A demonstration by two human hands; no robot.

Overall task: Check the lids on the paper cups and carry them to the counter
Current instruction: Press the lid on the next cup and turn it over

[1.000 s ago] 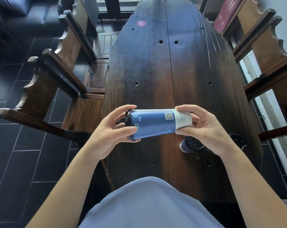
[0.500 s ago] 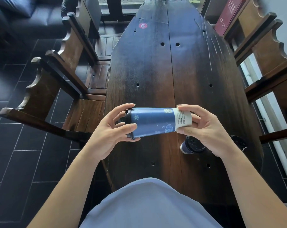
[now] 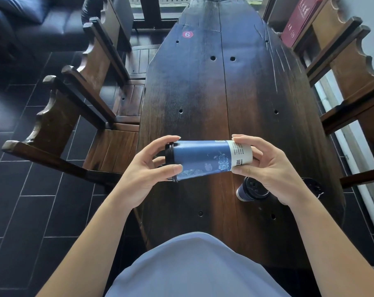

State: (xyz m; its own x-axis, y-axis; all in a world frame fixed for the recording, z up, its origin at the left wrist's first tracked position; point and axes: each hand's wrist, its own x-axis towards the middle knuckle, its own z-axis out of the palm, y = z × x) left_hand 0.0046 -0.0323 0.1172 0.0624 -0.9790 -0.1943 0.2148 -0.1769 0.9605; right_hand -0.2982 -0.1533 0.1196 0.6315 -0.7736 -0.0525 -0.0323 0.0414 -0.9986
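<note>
While both hands pinch the blue paper cup (image 3: 205,160) sideways, left grip (image 3: 148,168) at its black lid (image 3: 170,162), right grip (image 3: 267,168) at its base, dark wooden tabletop (image 3: 203,93) lies below; second cup (image 3: 251,190) stands under the right.

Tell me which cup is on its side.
The blue cup held between left hand and right hand, lid pointing left. The other cup stands upright on the table.
</note>
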